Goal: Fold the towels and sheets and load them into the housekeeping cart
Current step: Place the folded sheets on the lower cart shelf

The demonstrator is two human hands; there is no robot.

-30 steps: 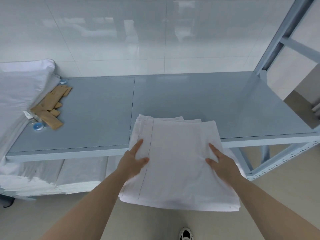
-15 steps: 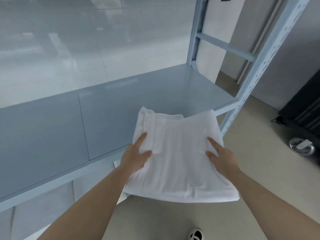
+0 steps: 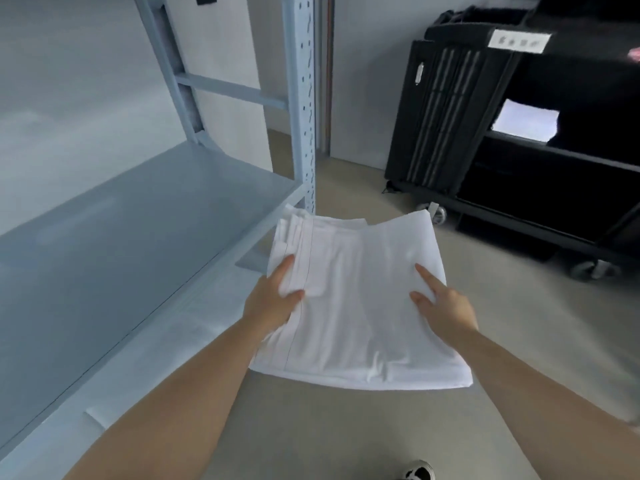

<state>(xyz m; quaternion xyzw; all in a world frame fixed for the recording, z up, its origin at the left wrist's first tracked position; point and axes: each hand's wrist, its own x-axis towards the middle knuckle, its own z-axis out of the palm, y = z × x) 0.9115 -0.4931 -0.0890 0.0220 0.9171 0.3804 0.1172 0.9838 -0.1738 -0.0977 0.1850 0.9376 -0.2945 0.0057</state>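
A folded white sheet [image 3: 360, 299] hangs in the air in front of me, off the shelf and over the floor. My left hand [image 3: 272, 303] grips its left edge, thumb on top and fingers underneath. My right hand [image 3: 441, 306] holds the right side, thumb and forefinger on top and the other fingers hidden below. The black housekeeping cart [image 3: 519, 140] stands at the upper right on castors, its open shelves facing me, with something white [image 3: 524, 121] on the middle level.
The grey-blue metal shelf [image 3: 114, 237] runs along my left, with its perforated upright post [image 3: 304, 109] just beyond the sheet. White linen [image 3: 166, 344] lies on the lower level under it. Beige floor separates me from the cart. My shoe [image 3: 420, 472] shows at the bottom.
The sheet has been lifted off the shelf and carried to the right. My view has swung right, so the cart has come into sight and the pillow and packets have left it.
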